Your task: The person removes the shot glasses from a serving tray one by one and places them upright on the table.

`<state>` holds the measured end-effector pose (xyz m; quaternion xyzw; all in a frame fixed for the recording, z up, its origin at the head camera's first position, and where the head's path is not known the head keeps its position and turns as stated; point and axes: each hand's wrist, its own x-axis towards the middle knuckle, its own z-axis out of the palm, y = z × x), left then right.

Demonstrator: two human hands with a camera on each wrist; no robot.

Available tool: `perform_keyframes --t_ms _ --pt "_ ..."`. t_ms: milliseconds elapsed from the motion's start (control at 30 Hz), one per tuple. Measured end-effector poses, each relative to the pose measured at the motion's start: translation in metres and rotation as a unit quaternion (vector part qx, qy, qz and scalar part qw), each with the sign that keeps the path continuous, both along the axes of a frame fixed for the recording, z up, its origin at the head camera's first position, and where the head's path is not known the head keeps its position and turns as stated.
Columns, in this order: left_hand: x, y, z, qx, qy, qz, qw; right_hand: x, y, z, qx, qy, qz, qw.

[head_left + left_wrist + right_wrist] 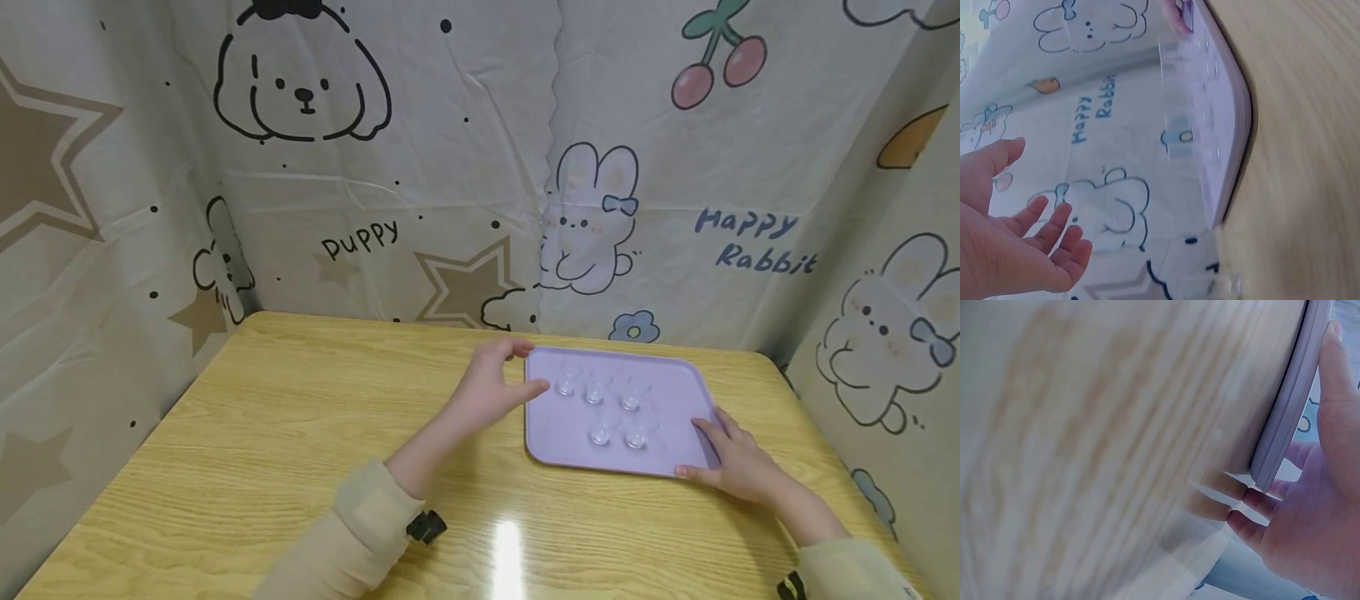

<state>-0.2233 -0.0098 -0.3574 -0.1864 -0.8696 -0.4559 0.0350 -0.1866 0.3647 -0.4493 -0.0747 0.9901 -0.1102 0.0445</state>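
Observation:
A lilac tray (570, 450) with rounded corners lies on the table. Several clear cups (630, 400) with bright round bases stand on it in two rows. Over the tray's left end is my left hand (487, 387), fingers and thumb apart. The left wrist view shows that hand's palm (1016, 244) with nothing in it. At the right end, my right hand (750, 467) holds the tray's near corner, thumb by the front edge and a finger over the side rim. Seen from the right wrist, the right hand's lower fingertips (1257, 503) meet the tabletop beside the tray edge.
Past the tray's left end, a clear object (1210, 286) stands low in the left wrist view. The wooden table (300, 433) runs back to a hanging cloth (450, 167) printed with rabbits and stars. Cloth also closes off both sides.

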Motion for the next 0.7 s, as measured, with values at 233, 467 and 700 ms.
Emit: perform_keyframes --t_ms 233,467,700 --pt "0.009 0.023 -0.009 0.018 -0.008 -0.027 0.9994 -0.001 0.001 -0.002 -0.002 0.002 -0.003 1.0" --pt "0.007 0.045 -0.021 0.035 -0.029 -0.047 0.9979 0.0 0.001 -0.001 -0.004 0.003 -0.001 1.0" --pt "0.002 0.065 -0.039 0.008 -0.034 -0.063 0.9974 0.001 0.0 0.001 -0.003 -0.001 -0.002 1.0"
